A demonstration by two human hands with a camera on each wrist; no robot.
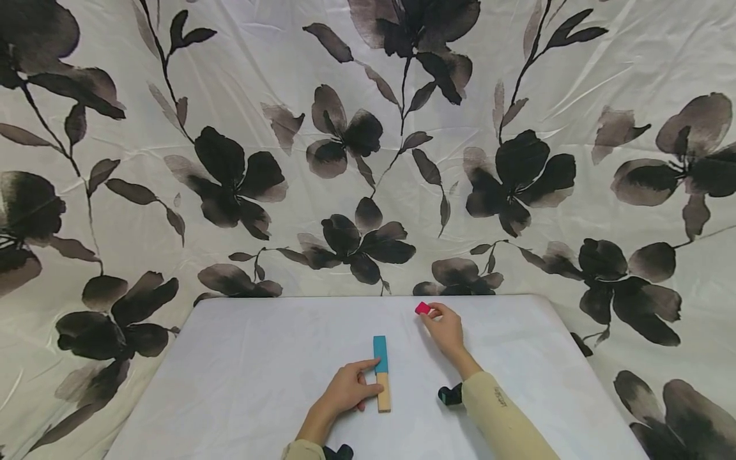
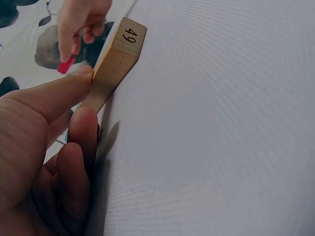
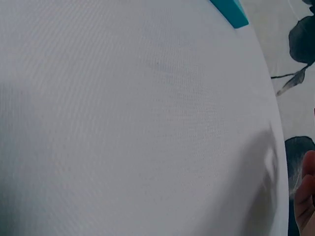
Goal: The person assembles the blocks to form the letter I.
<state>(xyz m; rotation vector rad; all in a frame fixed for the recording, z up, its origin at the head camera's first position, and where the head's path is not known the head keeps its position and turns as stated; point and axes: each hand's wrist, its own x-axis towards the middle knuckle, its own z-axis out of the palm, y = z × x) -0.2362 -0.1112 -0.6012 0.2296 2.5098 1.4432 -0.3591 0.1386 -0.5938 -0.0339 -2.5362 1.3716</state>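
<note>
A blue block [image 1: 380, 353] and a plain wooden block [image 1: 384, 397] lie end to end in a line on the white table. My left hand [image 1: 349, 387] touches both from the left, index finger at the blue block's edge and thumb on the wooden one. Its other fingers are loosely curled. In the left wrist view, the wooden block's end [image 2: 130, 38] bears a dark handwritten "49". Near the table's far edge, my right hand [image 1: 446, 327] pinches a small red block [image 1: 422, 308]. Only some right-hand fingers [image 3: 306, 184] show in the right wrist view, at its right edge.
White cloth covers the table [image 1: 259, 345]. Behind it hangs a pale curtain [image 1: 443, 211] with dark flowers. A black wrist device [image 1: 450, 395] sits under the right forearm, and another [image 1: 338, 452] by the left cuff.
</note>
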